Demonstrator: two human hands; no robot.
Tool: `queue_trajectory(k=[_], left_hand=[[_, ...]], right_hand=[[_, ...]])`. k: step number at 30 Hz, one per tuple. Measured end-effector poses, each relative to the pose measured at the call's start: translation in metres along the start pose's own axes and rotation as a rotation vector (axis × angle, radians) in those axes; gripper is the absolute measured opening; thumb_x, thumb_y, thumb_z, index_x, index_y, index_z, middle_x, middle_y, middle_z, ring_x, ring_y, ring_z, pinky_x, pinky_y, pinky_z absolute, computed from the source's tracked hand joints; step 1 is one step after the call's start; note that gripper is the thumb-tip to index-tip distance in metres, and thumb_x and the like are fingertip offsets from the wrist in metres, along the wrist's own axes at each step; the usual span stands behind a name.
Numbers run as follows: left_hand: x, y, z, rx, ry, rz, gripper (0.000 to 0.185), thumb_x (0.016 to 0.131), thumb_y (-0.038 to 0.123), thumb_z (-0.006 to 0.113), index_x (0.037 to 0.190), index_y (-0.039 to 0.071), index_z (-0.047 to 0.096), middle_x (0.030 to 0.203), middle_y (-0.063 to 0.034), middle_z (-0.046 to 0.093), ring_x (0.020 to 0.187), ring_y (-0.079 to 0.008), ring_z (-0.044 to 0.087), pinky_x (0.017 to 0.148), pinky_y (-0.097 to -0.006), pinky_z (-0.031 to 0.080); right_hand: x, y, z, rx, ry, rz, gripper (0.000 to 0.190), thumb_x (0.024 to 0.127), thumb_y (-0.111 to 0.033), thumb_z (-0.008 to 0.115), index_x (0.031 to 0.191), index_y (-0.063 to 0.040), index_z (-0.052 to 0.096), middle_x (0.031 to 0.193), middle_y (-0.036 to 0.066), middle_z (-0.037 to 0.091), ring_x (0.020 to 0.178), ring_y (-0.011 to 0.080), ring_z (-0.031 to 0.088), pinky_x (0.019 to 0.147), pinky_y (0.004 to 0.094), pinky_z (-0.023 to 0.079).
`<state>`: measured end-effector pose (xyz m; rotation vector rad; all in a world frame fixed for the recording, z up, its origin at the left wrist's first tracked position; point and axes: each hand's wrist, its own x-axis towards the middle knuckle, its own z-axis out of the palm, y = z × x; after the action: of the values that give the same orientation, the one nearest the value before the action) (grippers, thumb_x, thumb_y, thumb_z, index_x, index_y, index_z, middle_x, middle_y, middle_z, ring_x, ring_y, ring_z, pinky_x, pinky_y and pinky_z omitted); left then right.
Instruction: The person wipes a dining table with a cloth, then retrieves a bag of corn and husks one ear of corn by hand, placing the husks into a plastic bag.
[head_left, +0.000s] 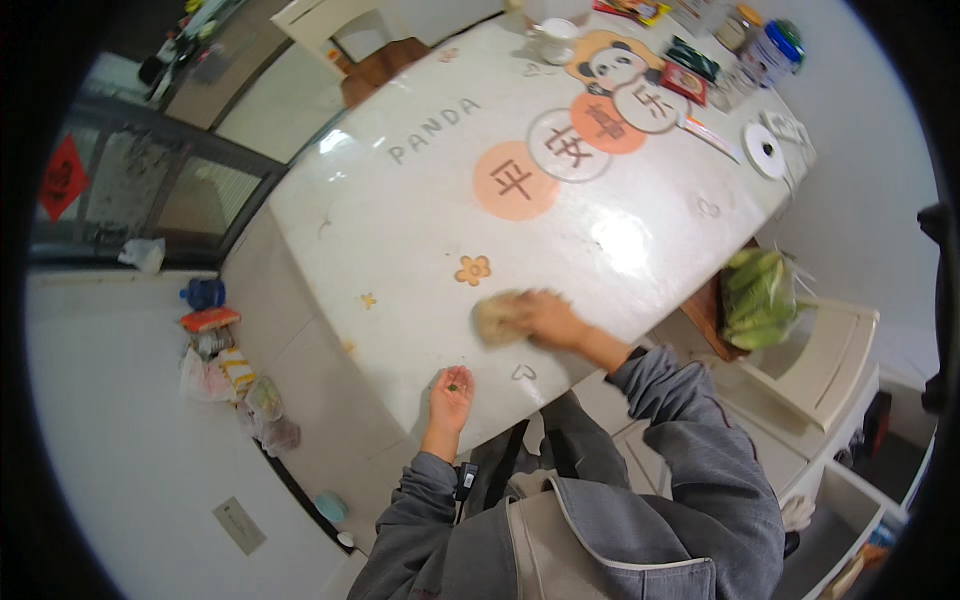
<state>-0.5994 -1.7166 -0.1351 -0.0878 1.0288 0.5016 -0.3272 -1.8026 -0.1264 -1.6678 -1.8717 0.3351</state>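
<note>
A tabletop with a printed panda cover lies before me. My right hand is on a beige cloth pressed to the table near its front edge; hand and cloth are blurred. My left hand is palm up at the near left part of the table, fingers slightly curled. Small green bits rest in its palm. A printed yellow flower shows just beyond the cloth, and a printed heart outline lies between my hands.
At the far end stand a white cup, food packets, a blue-lidded jar and a white round object. A chair at right bears a bag of green produce. Another chair stands beyond the far left edge.
</note>
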Motion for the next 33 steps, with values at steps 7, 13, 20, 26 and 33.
queue_trajectory(k=[7,13,20,26,33], left_hand=[[-0.02,0.027,-0.017,-0.059,0.013,0.112,0.019,0.092,0.018,0.049,0.089,0.0,0.055,0.094,-0.01,0.056,0.094,-0.0221,0.054,0.088,-0.0343,0.048],[-0.023,0.064,-0.034,-0.156,-0.015,0.193,0.019,0.091,0.019,0.05,0.091,0.0,0.054,0.095,-0.0097,0.055,0.093,-0.0218,0.054,0.087,-0.0334,0.048],[-0.024,0.152,-0.077,-0.19,-0.032,0.21,0.02,0.092,0.02,0.048,0.094,0.001,0.052,0.097,-0.0095,0.054,0.093,-0.0216,0.054,0.085,-0.0329,0.048],[-0.039,0.233,-0.106,-0.089,-0.073,0.095,0.021,0.093,0.021,0.047,0.095,0.001,0.051,0.097,-0.0096,0.053,0.092,-0.0215,0.054,0.085,-0.0329,0.049],[-0.042,0.3,-0.133,-0.113,-0.142,0.024,0.02,0.093,0.02,0.048,0.094,0.0,0.051,0.096,-0.0099,0.053,0.093,-0.0219,0.054,0.084,-0.0334,0.05]], right_hand=[[0.066,0.102,-0.041,-0.422,0.421,0.851,0.055,0.069,-0.002,0.057,0.122,-0.016,0.052,0.124,0.015,0.048,0.098,0.0382,0.049,0.081,0.0436,0.044],[0.099,-0.031,0.079,-0.438,0.225,0.511,0.05,0.072,-0.009,0.058,0.12,-0.022,0.053,0.132,0.014,0.041,0.105,0.0366,0.047,0.078,0.0464,0.044],[0.081,-0.203,0.168,-0.249,0.053,0.279,0.043,0.071,-0.01,0.056,0.112,-0.024,0.061,0.134,0.01,0.042,0.1,0.0307,0.049,0.079,0.0413,0.043],[0.195,-0.164,0.187,-0.367,0.127,0.481,0.046,0.072,-0.007,0.055,0.115,-0.023,0.058,0.132,0.009,0.041,0.101,0.0329,0.048,0.081,0.0415,0.044],[0.18,-0.188,0.201,-0.433,0.253,0.687,0.052,0.073,-0.01,0.057,0.124,-0.021,0.05,0.137,0.015,0.035,0.104,0.0374,0.046,0.086,0.0434,0.042]])
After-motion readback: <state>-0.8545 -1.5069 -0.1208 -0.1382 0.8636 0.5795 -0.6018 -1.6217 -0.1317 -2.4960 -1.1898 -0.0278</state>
